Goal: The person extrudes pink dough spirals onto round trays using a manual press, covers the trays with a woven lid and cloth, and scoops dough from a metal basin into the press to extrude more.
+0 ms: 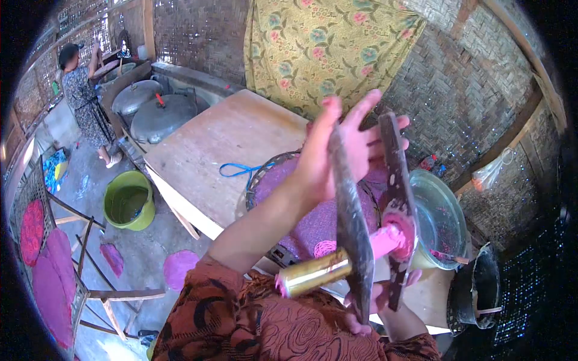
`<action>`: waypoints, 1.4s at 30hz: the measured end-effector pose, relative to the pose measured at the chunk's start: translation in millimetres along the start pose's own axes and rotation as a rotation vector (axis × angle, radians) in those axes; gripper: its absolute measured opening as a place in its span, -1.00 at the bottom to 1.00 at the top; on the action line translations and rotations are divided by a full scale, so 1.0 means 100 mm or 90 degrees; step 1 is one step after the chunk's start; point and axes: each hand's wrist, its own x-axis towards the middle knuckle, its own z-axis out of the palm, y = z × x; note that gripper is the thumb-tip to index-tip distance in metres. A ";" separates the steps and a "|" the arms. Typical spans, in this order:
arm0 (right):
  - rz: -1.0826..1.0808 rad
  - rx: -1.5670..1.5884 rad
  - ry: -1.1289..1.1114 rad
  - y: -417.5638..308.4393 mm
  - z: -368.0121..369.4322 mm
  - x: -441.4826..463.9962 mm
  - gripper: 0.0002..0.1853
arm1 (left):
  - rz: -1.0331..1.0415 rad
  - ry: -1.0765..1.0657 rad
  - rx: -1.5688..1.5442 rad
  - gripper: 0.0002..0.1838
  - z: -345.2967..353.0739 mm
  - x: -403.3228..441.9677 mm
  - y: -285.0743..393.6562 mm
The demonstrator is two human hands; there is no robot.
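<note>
Between my hands is a two-handled dough press: one dark wooden bar [351, 210] bears a brass cylinder [316, 272], the other bar [395, 180] has a round, pink-smeared fitting. The bars stand apart, and a pink plunger or plug of dough [387, 239] bridges them. My left hand [349, 150] is at the upper ends, fingers spread, palm partly behind the nearer bar. Low down, my right hand [376, 301] is wrapped around the lower ends, partly hidden by the wood. Behind the press lies a round woven tray [251, 191] with purple-pink dough strands [283, 186].
A wooden table [229, 138] carries a blue cord [238, 171]. To the right stand a water tub [439, 210] and a black bucket [475, 289]. A green bucket [129, 201] and pink rounds on racks [54, 289] are left. Another person [87, 96] stands by large lidded pots [162, 117].
</note>
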 end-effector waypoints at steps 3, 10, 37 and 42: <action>0.018 -0.046 0.095 -0.28 0.02 -0.01 0.54 | -0.023 0.010 0.056 -0.10 -0.28 0.20 0.16; 0.242 -0.114 0.470 -0.99 0.03 0.26 0.07 | -0.042 0.186 -0.169 -0.33 -1.83 -0.16 0.02; 0.292 -0.388 0.718 -1.36 0.40 0.78 -0.33 | 0.154 0.207 -0.198 -0.41 -1.60 -0.11 0.41; 0.300 -0.381 0.633 -1.27 0.30 0.77 -0.24 | 0.190 0.334 -0.125 -0.48 -1.38 -0.30 0.52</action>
